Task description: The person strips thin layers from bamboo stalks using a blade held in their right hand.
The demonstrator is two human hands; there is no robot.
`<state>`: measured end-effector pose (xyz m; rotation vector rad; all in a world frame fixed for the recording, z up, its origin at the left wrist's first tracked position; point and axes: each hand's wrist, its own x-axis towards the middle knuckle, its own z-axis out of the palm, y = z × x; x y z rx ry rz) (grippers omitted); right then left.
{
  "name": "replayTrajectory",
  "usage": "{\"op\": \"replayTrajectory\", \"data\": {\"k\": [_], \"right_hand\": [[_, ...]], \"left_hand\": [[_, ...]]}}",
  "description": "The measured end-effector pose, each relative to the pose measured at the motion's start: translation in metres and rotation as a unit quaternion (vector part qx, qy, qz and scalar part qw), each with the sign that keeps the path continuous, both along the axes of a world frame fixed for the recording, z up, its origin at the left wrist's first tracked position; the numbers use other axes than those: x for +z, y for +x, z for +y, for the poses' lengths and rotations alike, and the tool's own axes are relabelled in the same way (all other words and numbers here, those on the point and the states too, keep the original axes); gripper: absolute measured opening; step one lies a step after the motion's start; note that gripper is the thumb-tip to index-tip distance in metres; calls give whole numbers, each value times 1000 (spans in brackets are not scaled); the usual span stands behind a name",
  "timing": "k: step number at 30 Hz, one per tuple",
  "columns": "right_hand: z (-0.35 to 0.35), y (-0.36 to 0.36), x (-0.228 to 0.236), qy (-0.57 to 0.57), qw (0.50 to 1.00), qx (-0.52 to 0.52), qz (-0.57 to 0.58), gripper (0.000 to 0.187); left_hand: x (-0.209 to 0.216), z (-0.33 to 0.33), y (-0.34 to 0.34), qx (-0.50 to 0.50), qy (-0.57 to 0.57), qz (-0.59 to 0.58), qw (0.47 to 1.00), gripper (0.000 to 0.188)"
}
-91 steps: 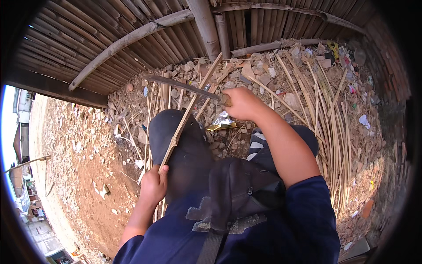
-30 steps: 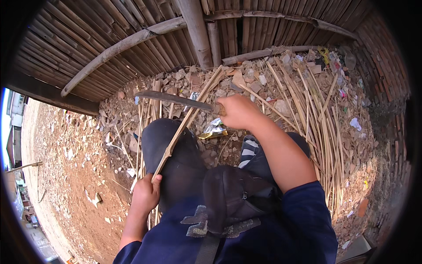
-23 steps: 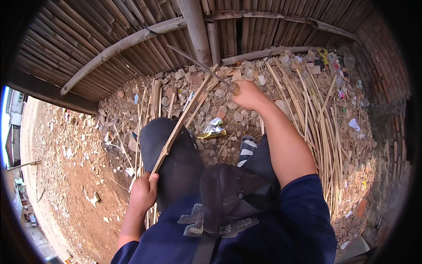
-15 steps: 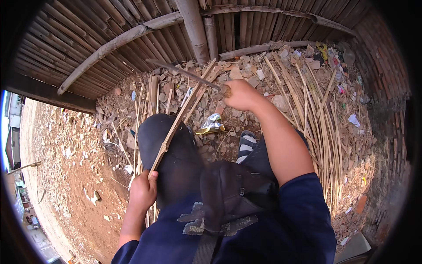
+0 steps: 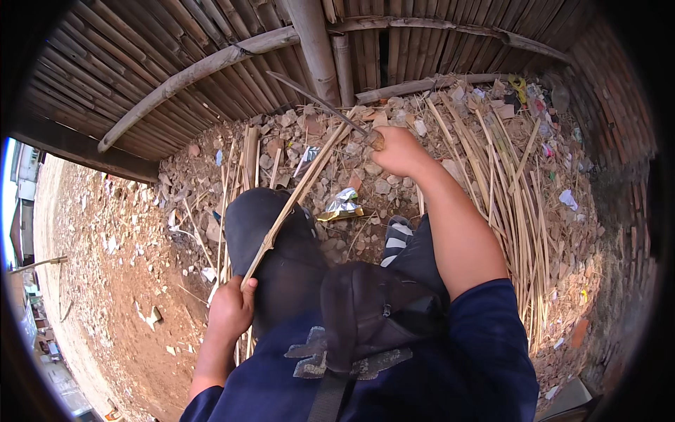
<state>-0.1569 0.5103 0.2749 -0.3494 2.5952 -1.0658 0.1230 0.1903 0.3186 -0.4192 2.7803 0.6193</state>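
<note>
My left hand (image 5: 230, 309) is closed around the near end of a long bamboo strip (image 5: 271, 239). The strip slants up and to the right across my left knee, with a knot partway along it. In my right hand (image 5: 401, 151) is the wooden handle of a long knife (image 5: 320, 102). Its narrow dark blade points up and to the left, edge-on to me, and passes over the far end of the strip in this view. Whether blade and strip touch, I cannot tell.
Split bamboo strips (image 5: 510, 204) lie in a long pile at my right, with more strips (image 5: 251, 151) beyond my left knee. A shiny foil wrapper (image 5: 342, 205) sits on the rubble between my feet. Ahead stands a bamboo wall (image 5: 190, 77); a brick wall (image 5: 622, 148) rises at the right.
The knife's blade has swung up and now tilts more steeply. My right hand has shifted slightly right. My left hand keeps its hold on the bamboo strip.
</note>
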Motion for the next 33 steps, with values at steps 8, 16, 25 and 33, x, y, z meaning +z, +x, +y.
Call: {"op": "replayTrajectory", "data": {"k": [8,16,25,33], "right_hand": [[-38,39,3,92,973,209,36,30],[-47,61,9,67,977,193,60,23],[-48,51,10,77,984,161,19,36],[-24,22,-8,37,990,131,-33,33]], "left_hand": [[-1,2,4,-2,-3,2,1000,40],[-2,2,5,2,-12,24,1000,42],[2,2,-1,9,8,16,1000,41],[-1,7,4,3,-36,1,999,41]]}}
